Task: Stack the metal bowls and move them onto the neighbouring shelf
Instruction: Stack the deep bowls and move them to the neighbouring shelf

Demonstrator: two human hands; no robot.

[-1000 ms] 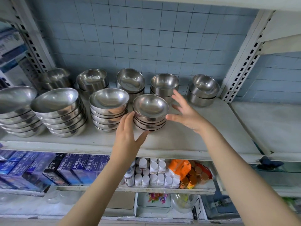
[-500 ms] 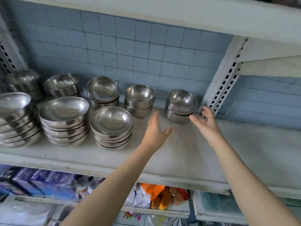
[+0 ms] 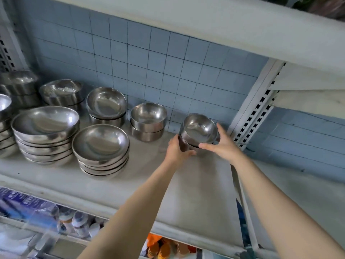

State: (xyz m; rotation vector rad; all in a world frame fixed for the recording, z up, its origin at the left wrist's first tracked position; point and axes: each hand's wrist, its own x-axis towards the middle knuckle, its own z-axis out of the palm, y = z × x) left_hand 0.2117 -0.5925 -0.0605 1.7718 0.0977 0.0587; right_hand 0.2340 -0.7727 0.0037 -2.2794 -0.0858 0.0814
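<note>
Gripping from both sides, the left hand and the right hand clasped a pair of metal bowls, one nested in the other. The left fingers curled round the lower bowl's left wall, with the thumb low at its front. The right thumb lay along the front where the two bowls met, and its fingers wrapped behind the right rim. The pair sat at the right end of the shelf, near the tiled back wall and close beside the slotted upright. Whether its base touched the board or hung just clear could not be told. The upper bowl sat tilted in the lower one.

That tilt looked like the main risk: a quick swing might slide the upper bowl out, since polished steel gives fingers little purchase. The upright stood between this board and the neighbouring shelf, so a low or hasty sideways carry could knock the bowls against it. A small step between the two boards might also catch the base if the pair were dragged.

To the left stood another deep two-bowl stack, well apart, and beyond it taller piles of wide shallow bowls.

On the shelf below lay blue boxes, white bottles and an orange packet. Their printing was too blurred to read, and no brand could be made out anywhere.
</note>
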